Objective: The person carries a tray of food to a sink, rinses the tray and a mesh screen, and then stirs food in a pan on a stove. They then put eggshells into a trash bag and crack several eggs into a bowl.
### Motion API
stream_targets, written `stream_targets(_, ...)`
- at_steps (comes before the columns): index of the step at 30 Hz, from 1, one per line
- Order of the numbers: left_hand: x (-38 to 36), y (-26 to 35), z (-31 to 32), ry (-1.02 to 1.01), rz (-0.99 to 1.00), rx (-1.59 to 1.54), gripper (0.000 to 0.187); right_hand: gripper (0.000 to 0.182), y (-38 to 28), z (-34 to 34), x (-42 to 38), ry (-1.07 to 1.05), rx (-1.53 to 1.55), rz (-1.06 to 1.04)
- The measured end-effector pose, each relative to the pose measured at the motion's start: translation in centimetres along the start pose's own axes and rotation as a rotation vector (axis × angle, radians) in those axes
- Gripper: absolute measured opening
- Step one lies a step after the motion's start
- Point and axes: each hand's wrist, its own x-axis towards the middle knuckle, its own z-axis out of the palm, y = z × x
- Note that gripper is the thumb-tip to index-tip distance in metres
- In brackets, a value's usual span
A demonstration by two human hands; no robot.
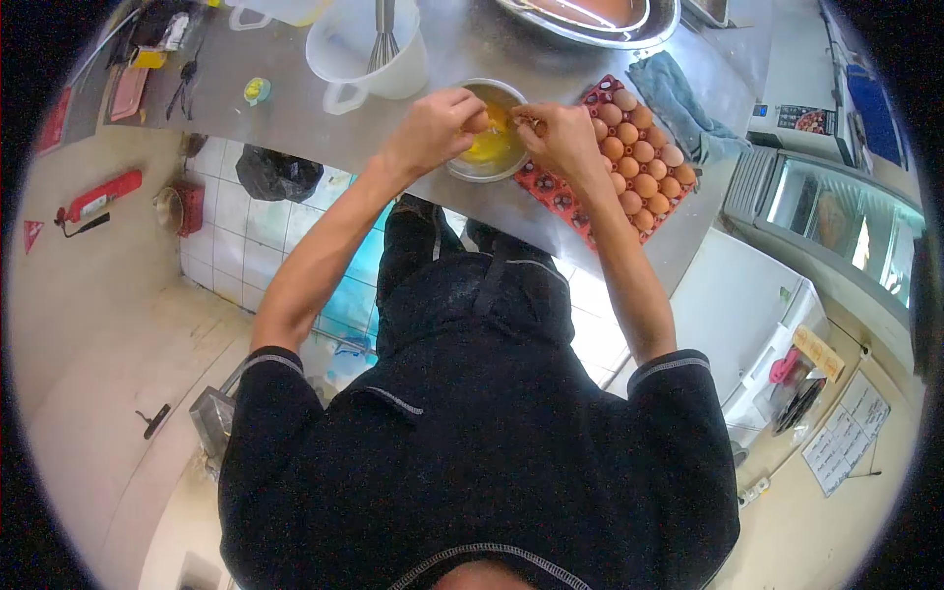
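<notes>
My left hand (433, 123) and my right hand (562, 140) meet over a small metal bowl (470, 173) that holds yellow beaten or broken egg. Between the fingertips of both hands is a brown egg (503, 120), seemingly being pulled apart, with each hand holding one side of the shell. A red egg tray (559, 195) lies just right of the bowl, under my right wrist. Several brown eggs (641, 157) fill its far side, and the cups nearest the bowl are bare.
A white jug (393, 71) with a whisk (383, 34) stands left of the bowl on the steel table (295, 108). A large metal basin (629, 37) sits behind, and a blue cloth (683, 98) lies right of the tray. A glass-fronted cabinet (846, 221) stands at the right.
</notes>
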Motion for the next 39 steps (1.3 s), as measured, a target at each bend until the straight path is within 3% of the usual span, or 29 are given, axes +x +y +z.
stream_targets(8,0.8,-1.6,2.6,0.017,0.127,0.11,0.04,0.025,1.4,1.3,-0.9,0.061,0.057,0.185)
stream_targets(11,-0.1,-1.3,2.4,0.035,-0.055,0.014,0.041,0.028,1.0,0.9,-0.9,0.083,0.105,0.252)
stream_targets(14,-1.1,-0.6,3.5,0.093,-0.478,-0.521,0.05,0.03,-0.2,-0.1,-0.2,0.147,0.159,0.327)
stream_targets(17,-2.5,-0.5,6.4,0.298,-0.627,-1.058,0.05,0.032,-1.4,-0.4,0.4,0.188,0.241,0.39)
stream_targets(19,-2.8,0.4,7.5,0.381,-0.655,-1.197,0.05,0.032,-2.4,-0.1,0.9,0.177,0.29,0.39)
stream_targets(23,-2.9,1.8,8.1,0.529,-0.654,-1.367,0.047,0.027,-4.8,0.6,0.4,0.08,0.458,0.226)
stream_targets(26,-3.3,1.8,8.6,0.623,-0.652,-1.426,0.045,0.028,-6.6,-0.6,0.5,-0.083,0.326,0.169)
stream_targets(29,-4.0,0.9,8.7,0.718,-0.588,-1.46,0.044,0.029,-5.3,1.2,1.5,-0.085,0.249,-0.131)
stream_targets(31,-5.1,0.7,8.0,0.785,-0.553,-1.314,0.044,0.027,-6.8,2.2,2.3,-0.122,0.296,-0.168)
stream_targets(33,-6.6,0.7,7.9,0.84,-0.436,-1.403,0.043,0.029,-8.2,2.6,2.7,-0.227,0.258,-0.249)
stream_targets(34,-7.4,1.8,6.3,0.917,-0.518,-1.228,0.044,0.029,-9.3,2.8,3.4,-0.325,0.274,-0.302)
stream_targets(35,-8.7,1.6,5.6,0.933,-0.502,-1.125,0.044,0.025,-8.2,4.6,4.1,-0.269,0.153,-0.547)
stream_targets(36,-9.8,1.6,5.3,0.96,-0.461,-1.224,0.042,0.028,-11.4,3.9,4.3,-0.378,0.153,-0.539)
stream_targets(37,-10.7,2.5,4.2,0.97,-0.556,-1.103,0.042,0.029,-13.0,3.5,4.2,-0.364,0.161,-0.527)
stream_targets(38,-11.8,3.3,2.5,0.959,-0.651,-0.994,0.043,0.03,-13.5,4.4,5.0,-0.498,0.201,-0.517)
stream_targets(39,-13.1,3.5,2.1,1.005,-0.67,-1.038,0.043,0.03,-13.8,5.9,4.1,-0.412,0.371,-0.444)
